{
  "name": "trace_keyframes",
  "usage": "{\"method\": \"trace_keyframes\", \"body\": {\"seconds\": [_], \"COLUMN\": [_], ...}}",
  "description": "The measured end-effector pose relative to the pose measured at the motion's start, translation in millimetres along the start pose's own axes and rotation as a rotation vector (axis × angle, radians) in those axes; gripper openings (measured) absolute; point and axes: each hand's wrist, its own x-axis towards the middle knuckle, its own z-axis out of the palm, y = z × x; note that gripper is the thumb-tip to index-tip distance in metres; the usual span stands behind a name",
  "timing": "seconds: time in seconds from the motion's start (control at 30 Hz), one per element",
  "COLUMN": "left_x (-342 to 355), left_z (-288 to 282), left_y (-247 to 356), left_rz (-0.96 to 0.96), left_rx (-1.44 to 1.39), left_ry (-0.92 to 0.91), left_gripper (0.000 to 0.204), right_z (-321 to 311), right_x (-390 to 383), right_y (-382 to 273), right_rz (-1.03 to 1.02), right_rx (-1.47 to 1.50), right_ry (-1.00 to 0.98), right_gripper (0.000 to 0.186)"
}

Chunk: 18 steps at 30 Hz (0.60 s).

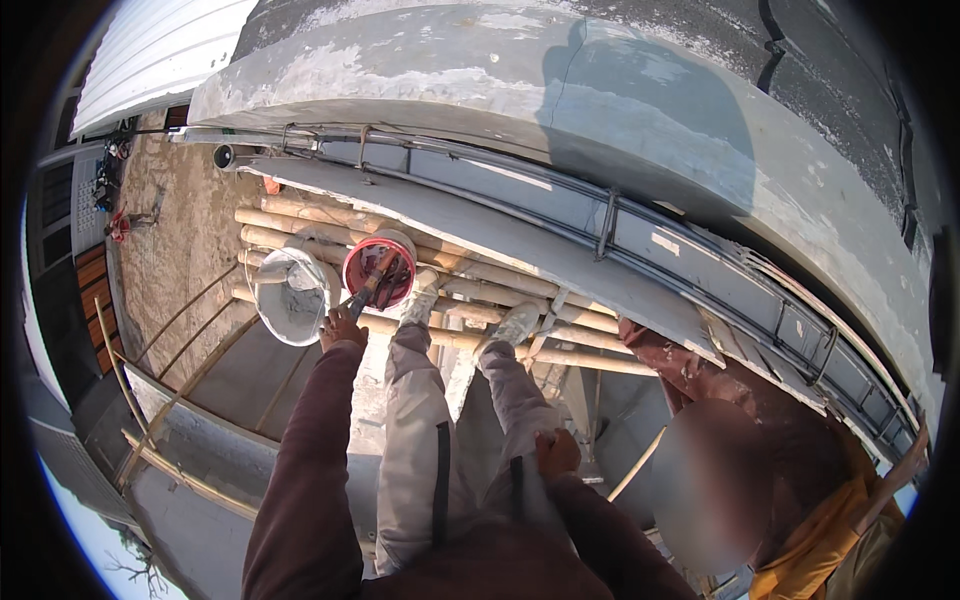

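My left hand (342, 328) is closed around the grey end of a long tool (372, 280), whose brown part reaches into a red-rimmed bucket (408, 262). I cannot make out the tool's exact kind. Touching distance to the left of that hand is a white bucket (290, 325) with pale grey, mortar-like material inside. Close against my right thigh is my right hand (558, 453), its fingers curled; whatever they hold, if anything, is hidden. Both buckets stand on bamboo poles, just left of my dusty shoes (518, 322).
I stand on the bamboo poles (480, 292), high above the ground (175, 230). A long plank (480, 235) and metal bars (460, 155) run along the grey concrete ledge (400, 65). To the right another person (790, 450) leans in, a maroon sleeve reaching toward the poles.
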Motion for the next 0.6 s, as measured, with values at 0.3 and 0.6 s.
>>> {"method": "trace_keyframes", "body": {"seconds": [0.3, 0.6], "left_x": [70, 2], "left_z": [54, -39], "left_y": [-30, -34], "left_rz": [0.054, 0.220], "left_rx": [-0.027, -0.130], "left_ry": [-0.131, -0.150], "left_gripper": [0.064, 0.046], "right_z": [34, 65], "right_x": [-3, -39], "right_y": [-23, -59], "right_rz": [0.077, 0.024], "right_rx": [0.009, 0.136], "right_ry": [-0.013, 0.018], "right_gripper": [0.047, 0.048]}}
